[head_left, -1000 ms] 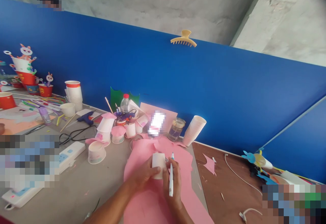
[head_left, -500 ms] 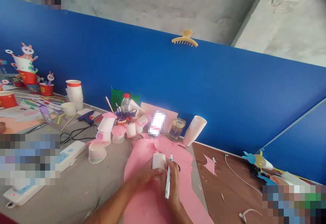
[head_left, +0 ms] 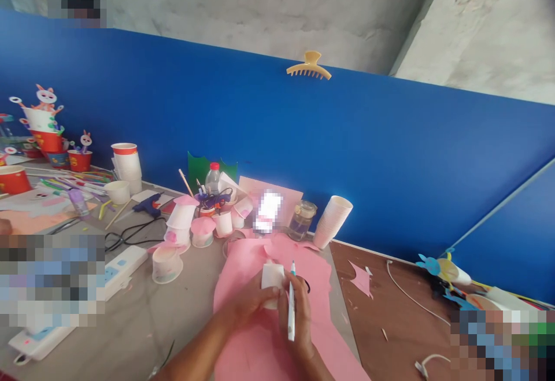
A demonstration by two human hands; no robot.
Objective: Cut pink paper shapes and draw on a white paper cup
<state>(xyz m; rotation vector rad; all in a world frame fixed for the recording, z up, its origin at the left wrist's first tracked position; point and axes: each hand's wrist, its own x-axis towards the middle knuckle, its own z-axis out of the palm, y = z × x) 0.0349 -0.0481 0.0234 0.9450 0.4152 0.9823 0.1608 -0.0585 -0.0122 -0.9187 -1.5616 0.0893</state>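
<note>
My left hand (head_left: 252, 299) is closed round a small white paper cup (head_left: 273, 276), thumb across its near side. Between the fingers of my right hand (head_left: 301, 311) is a white marker (head_left: 291, 314) with a light-blue tip end pointing up and away. Those right fingertips also rest against the cup's right side, and its lower part is hidden by both hands. Under the hands lies a large pink paper sheet (head_left: 247, 346) with cut, uneven edges. Beyond it a lit phone (head_left: 267, 210), blurred out, leans against a pink card (head_left: 291, 196).
A glass jar (head_left: 302, 220) and leaning paper cup stack (head_left: 333, 222) stand behind the sheet. Pink-topped cups (head_left: 181, 219), a glue gun (head_left: 150, 204) and power strip (head_left: 124, 271) are leftward. Pink scrap (head_left: 361, 278) and a white cable (head_left: 403, 294) lie right. A blue partition (head_left: 243, 103) rises behind.
The view has shifted slightly. Both hands keep their hold on the cup and the marker, and the marker stands a little more upright.
</note>
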